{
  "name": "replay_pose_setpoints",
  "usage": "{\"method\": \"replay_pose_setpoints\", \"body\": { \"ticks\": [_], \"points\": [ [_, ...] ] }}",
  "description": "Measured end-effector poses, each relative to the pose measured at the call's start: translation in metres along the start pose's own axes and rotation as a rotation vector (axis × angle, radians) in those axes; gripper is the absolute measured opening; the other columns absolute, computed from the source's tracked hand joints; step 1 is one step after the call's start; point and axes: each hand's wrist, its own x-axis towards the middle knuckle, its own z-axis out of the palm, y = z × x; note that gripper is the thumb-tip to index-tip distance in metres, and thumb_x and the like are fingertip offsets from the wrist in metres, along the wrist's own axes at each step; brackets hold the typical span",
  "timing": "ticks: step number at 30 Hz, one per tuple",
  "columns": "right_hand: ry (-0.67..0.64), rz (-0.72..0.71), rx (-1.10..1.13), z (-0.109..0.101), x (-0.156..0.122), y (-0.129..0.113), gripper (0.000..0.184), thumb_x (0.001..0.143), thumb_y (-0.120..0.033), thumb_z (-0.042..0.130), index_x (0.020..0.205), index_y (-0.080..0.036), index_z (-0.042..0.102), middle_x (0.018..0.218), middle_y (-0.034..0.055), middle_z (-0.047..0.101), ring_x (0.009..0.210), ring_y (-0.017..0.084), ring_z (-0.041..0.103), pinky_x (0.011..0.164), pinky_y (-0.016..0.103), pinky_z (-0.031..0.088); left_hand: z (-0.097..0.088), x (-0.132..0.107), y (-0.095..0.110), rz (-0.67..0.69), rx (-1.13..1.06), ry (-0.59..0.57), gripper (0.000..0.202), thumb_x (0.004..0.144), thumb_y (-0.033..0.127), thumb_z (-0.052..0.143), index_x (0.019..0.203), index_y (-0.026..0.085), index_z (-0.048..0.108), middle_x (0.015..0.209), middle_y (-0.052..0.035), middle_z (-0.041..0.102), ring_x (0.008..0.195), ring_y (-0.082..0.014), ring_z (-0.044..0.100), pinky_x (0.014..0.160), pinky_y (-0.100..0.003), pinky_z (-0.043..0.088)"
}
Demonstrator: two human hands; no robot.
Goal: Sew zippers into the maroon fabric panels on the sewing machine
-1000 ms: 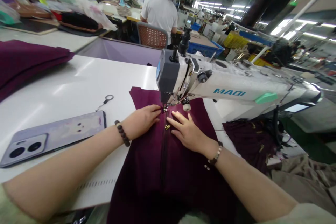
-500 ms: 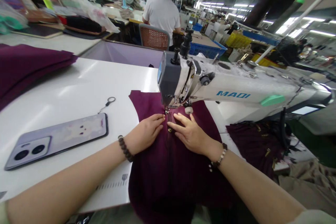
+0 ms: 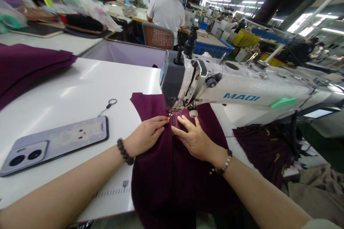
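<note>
Plum-purple cloth (image 3: 153, 182) lies on the white table (image 3: 107, 82) under the head of the sewing machine (image 3: 212, 82), its lower part falling past the table's near edge; a dark zip (image 3: 174, 168) runs down its middle, towards the metal presser foot (image 3: 171, 114). From where I watch, the left hand (image 3: 146, 134) rests flat on the cloth just left of the zip, fingers stretched forward and close together, a narrow shape, the tips just beside the foot; I see nothing held above the cloth in it. The right hand (image 3: 197, 139) lies on the other side, fingers fanned wide and pressed to the cloth, its longest reach near the zip and near a pale roller (image 3: 193, 113); the palm's underside is hidden from me. I make out beaded bracelets (image 3: 124, 152) on both wrists; a lilac phone (image 3: 64, 137) lies on the table left of the left hand, well apart from the cloth; more purple pieces (image 3: 262, 146) lie to the right, beside beige fabric (image 3: 317, 189); a folded plum stack (image 3: 29, 68) sits at far left.
</note>
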Motion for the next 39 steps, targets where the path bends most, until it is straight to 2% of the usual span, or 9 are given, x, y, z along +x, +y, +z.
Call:
{"method": "replay_pose_setpoints", "body": {
  "ticks": [5, 12, 17, 22, 34, 39],
  "points": [
    [-0.002, 0.006, 0.006, -0.001, 0.0, 0.0, 0.044, 0.091, -0.021, 0.034, 0.134, -0.024, 0.035, 0.142, 0.0135, 0.028, 0.131, 0.028, 0.026, 0.1, 0.062, 0.019, 0.013, -0.007, 0.002, 0.151, 0.185, 0.01, 0.037, 0.09, 0.016, 0.029, 0.114, 0.009, 0.057, 0.122, -0.012, 0.056, 0.111, -0.018, 0.053, 0.096, -0.033, 0.044],
    [-0.012, 0.001, 0.033, -0.001, -0.001, 0.002, 0.044, 0.09, -0.021, 0.035, 0.134, -0.027, 0.035, 0.143, 0.0113, 0.028, 0.131, 0.027, 0.025, 0.099, 0.064, 0.019, 0.016, -0.011, 0.002, 0.284, 0.405, 0.008, 0.035, 0.092, 0.011, 0.028, 0.116, 0.006, 0.053, 0.122, -0.0144, 0.055, 0.118, -0.0182, 0.048, 0.1, -0.034, 0.041],
    [-0.006, 0.019, 0.057, 0.0, 0.0, 0.004, 0.046, 0.089, -0.021, 0.037, 0.134, -0.02, 0.034, 0.142, 0.0107, 0.03, 0.131, 0.025, 0.026, 0.102, 0.06, 0.018, 0.017, -0.01, 0.006, 0.318, 0.496, -0.026, 0.033, 0.09, 0.01, 0.033, 0.114, 0.006, 0.055, 0.119, -0.0139, 0.057, 0.112, -0.0209, 0.051, 0.099, -0.036, 0.041],
    [-0.011, -0.019, 0.051, -0.001, 0.001, 0.009, 0.046, 0.088, -0.02, 0.037, 0.134, -0.023, 0.034, 0.141, 0.0104, 0.031, 0.131, 0.025, 0.027, 0.101, 0.061, 0.02, 0.021, -0.011, 0.013, 0.328, 0.576, -0.042, 0.035, 0.086, 0.006, 0.033, 0.114, 0.004, 0.054, 0.118, -0.0158, 0.057, 0.112, -0.0239, 0.052, 0.098, -0.038, 0.04],
    [-0.02, -0.015, 0.062, -0.002, 0.002, 0.009, 0.044, 0.089, -0.021, 0.036, 0.133, -0.021, 0.035, 0.142, 0.0103, 0.03, 0.13, 0.024, 0.028, 0.101, 0.06, 0.021, 0.02, -0.011, 0.011, 0.3, 0.556, -0.025, 0.036, 0.086, 0.006, 0.031, 0.113, 0.009, 0.054, 0.118, -0.0136, 0.056, 0.11, -0.0214, 0.052, 0.097, -0.037, 0.041],
    [-0.019, 0.005, 0.076, -0.004, 0.005, 0.006, 0.044, 0.089, -0.021, 0.037, 0.133, -0.02, 0.037, 0.14, 0.0112, 0.032, 0.13, 0.024, 0.027, 0.1, 0.06, 0.022, 0.018, -0.009, 0.008, 0.307, 0.552, -0.026, 0.035, 0.086, 0.006, 0.031, 0.113, 0.007, 0.054, 0.118, -0.0144, 0.056, 0.111, -0.0221, 0.052, 0.097, -0.038, 0.042]
  ]
}}
